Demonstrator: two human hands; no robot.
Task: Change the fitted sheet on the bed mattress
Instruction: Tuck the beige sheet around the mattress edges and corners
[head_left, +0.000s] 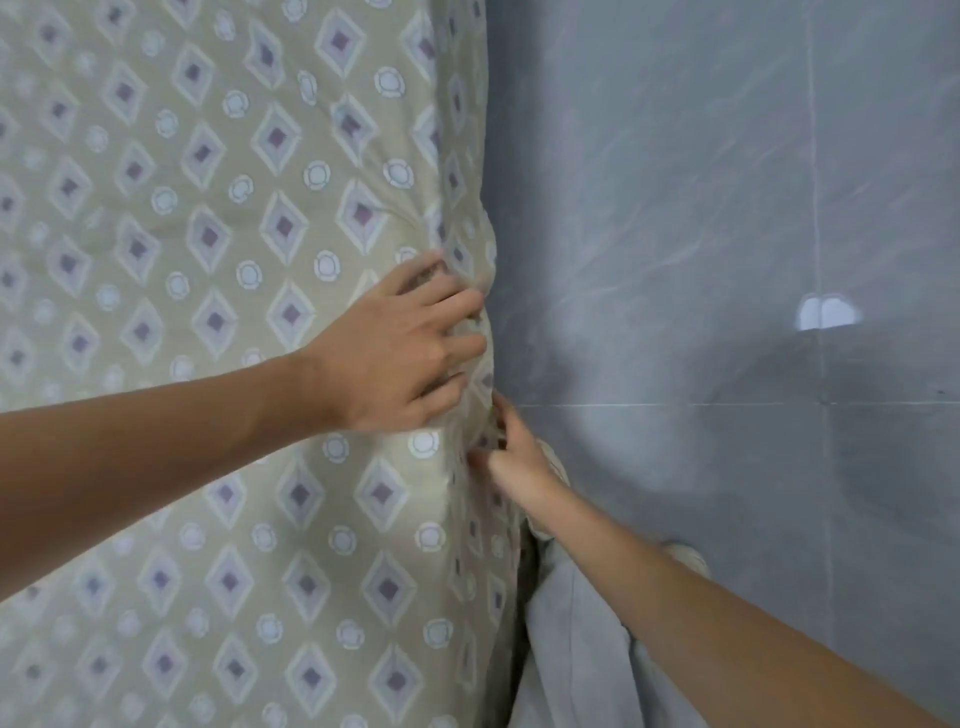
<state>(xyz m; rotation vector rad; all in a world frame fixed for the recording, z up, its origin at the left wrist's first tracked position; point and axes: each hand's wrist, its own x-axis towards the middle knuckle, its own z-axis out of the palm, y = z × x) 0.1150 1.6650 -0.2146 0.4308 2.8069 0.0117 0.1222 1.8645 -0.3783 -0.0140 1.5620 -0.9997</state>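
Note:
A beige fitted sheet (208, 260) with purple diamonds and white circles covers the mattress, which fills the left half of the view. My left hand (400, 358) presses flat on the sheet at the mattress's right edge, fingers spread over bunched folds. Just below it, my right hand (511, 462) reaches to the side of the mattress and pinches the sheet's hanging edge; its fingertips are partly hidden in the fabric.
Grey tiled floor (727, 260) runs along the right side of the bed. My legs in grey trousers (576, 649) and a light shoe (688, 556) stand close against the bed's side at the lower middle.

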